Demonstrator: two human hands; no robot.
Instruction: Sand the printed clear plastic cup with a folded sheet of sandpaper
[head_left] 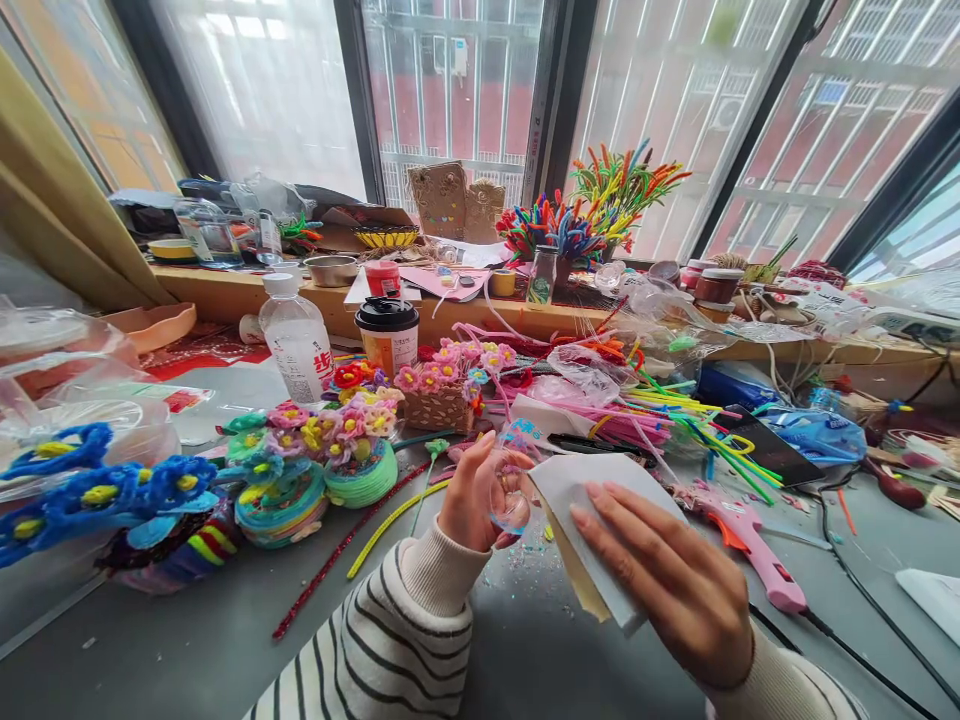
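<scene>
My left hand point(471, 490) has its fingers wrapped round a small clear rounded container point(510, 505), with blue bits or markings near its top. Just right of it, my right hand point(667, 575) grips a folded white sheet of paper point(600, 475) with a tan underside, its near corner tilted toward the container. Tiny shiny flecks lie scattered on the grey table point(517, 650) below. Left of my left hand are a yellow pipe cleaner point(386, 525) and a red glittery one point(337, 560).
Pipe-cleaner flower pots point(360, 475) and blue flowers point(105, 485) crowd the left. A plastic bottle point(296, 340) and lidded cup point(387, 335) stand behind. At right lies a pink glue gun point(765, 550) with its cord, near loose pipe cleaners point(697, 430).
</scene>
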